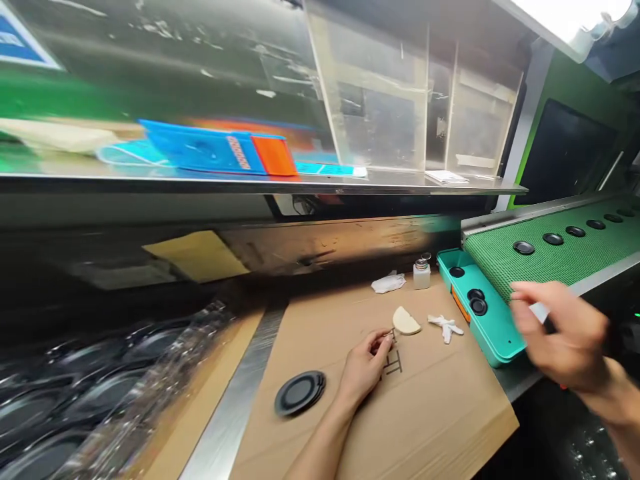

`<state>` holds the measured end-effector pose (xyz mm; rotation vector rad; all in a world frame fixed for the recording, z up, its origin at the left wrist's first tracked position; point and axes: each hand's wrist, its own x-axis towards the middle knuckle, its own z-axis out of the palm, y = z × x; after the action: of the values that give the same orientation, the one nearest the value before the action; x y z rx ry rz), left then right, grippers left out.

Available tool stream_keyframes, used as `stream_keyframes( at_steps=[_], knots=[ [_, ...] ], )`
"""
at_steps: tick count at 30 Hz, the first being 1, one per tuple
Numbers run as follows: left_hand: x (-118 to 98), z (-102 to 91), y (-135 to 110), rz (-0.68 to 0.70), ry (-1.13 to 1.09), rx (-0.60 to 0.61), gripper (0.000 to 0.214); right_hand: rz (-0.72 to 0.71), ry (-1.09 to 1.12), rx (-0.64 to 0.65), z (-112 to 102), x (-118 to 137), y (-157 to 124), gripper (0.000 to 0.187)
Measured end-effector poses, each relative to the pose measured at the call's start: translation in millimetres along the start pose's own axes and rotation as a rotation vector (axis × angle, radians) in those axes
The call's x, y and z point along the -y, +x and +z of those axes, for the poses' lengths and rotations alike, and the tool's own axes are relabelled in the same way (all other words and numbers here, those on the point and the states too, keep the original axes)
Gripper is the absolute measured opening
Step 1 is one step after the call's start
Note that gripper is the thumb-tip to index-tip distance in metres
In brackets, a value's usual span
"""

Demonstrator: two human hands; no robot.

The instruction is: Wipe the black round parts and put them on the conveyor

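Observation:
My left hand [367,365] rests on the cardboard sheet [425,413] with its fingers curled together. Whatever it may hold is hidden. Just beyond its fingertips lies a cream half-round pad [406,321]. To its left is a small stack of black round lids or discs [300,393]. My right hand [563,330], smeared by motion, is raised beside the green conveyor belt [565,260] and near the end of the teal tray [505,350]. Its fingers are closed round something small, white and dark, too blurred to name. Several black discs lie in the tray.
Several black round pieces [524,248] sit in a row on the belt. A small pump bottle [421,275], a crumpled white cloth [389,283] and a white scrap [447,328] lie behind. Clear plastic trays [125,393] of black parts stand left. A metal shelf [400,181] overhangs the bench.

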<state>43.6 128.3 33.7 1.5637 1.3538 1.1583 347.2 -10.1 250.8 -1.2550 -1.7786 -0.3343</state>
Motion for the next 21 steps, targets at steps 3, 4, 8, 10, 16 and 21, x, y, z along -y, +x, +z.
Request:
stream_keyframes(
  at_steps=[3,4,8,10,16,21],
  knots=[
    [5,-3.9,-2,-0.017,-0.111,0.009,0.048,-0.064,-0.016,0.096,71,13,32,0.020],
    [7,-5.0,-2,-0.027,-0.148,0.009,0.048,-0.012,-0.105,0.074,79,4,51,0.022],
    [10,-5.9,1,-0.029,-0.202,0.008,0.046,0.374,-0.578,0.111,60,-71,134,0.030],
    [8,-5.3,2,-0.001,-0.180,0.006,0.044,0.496,-0.679,0.323,48,-114,164,0.045],
    [7,-4.8,2,0.047,-0.162,0.001,0.038,0.499,-0.596,0.803,60,-180,168,0.051],
    [8,-1.8,1,0.063,-0.195,-0.025,0.036,0.480,-0.695,0.811,69,-171,171,0.031]
  ],
)
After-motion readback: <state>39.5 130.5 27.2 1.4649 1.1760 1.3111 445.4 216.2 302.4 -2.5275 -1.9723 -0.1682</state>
